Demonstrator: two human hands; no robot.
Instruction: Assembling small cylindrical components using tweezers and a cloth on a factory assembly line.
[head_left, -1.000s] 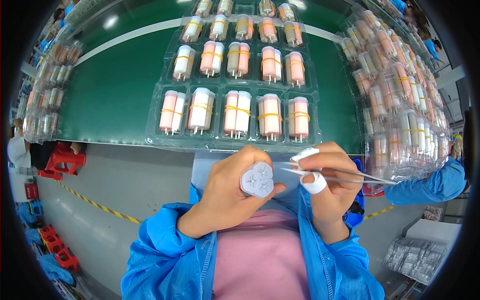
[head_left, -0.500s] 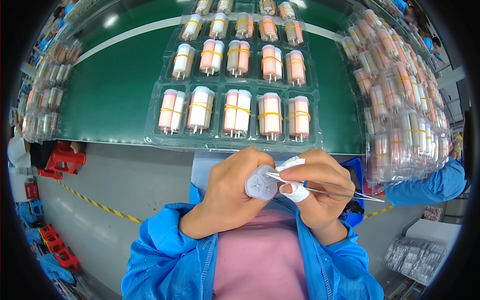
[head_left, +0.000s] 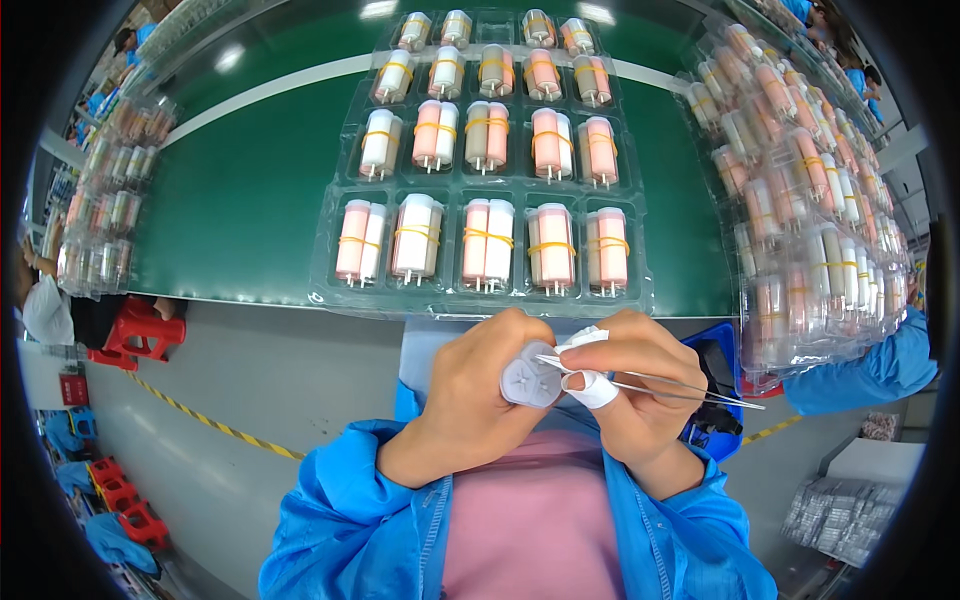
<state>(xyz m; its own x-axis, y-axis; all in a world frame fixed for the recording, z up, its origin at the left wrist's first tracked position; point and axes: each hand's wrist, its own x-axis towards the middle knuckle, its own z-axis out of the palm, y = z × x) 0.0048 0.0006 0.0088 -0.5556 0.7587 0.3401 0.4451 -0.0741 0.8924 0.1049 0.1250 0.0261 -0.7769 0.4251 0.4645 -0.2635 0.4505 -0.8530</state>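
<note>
Close to my chest, my left hand point(head_left: 462, 395) is closed round a translucent, rounded plastic cap piece point(head_left: 528, 382) with its end face turned up; the rest of the piece is hidden in the fist. My right hand point(head_left: 645, 400) pinches thin metal tweezers point(head_left: 685, 393), with white tape point(head_left: 594, 389) wrapped about its thumb and a finger. The tweezers' pale tips touch or hover just over the cap's right side; I cannot tell which. Beyond the hands lies a clear blister tray point(head_left: 335, 292) holding rows of pink, white and grey tube bundles point(head_left: 486, 243) tied with yellow bands.
The tray rests on a green table point(head_left: 240, 200). Stacked trays of similar bundles point(head_left: 815, 250) rise at the right, and another stack point(head_left: 100, 225) stands far left. A blue bin point(head_left: 722, 440) sits right of my hand. A co-worker's blue sleeve point(head_left: 858, 368) shows at right; red stools point(head_left: 145, 328) stand left.
The whole view has shifted slightly, so tray and hands appear a little lower and further right. Both hands keep their grips, with the tweezers still at the cap.
</note>
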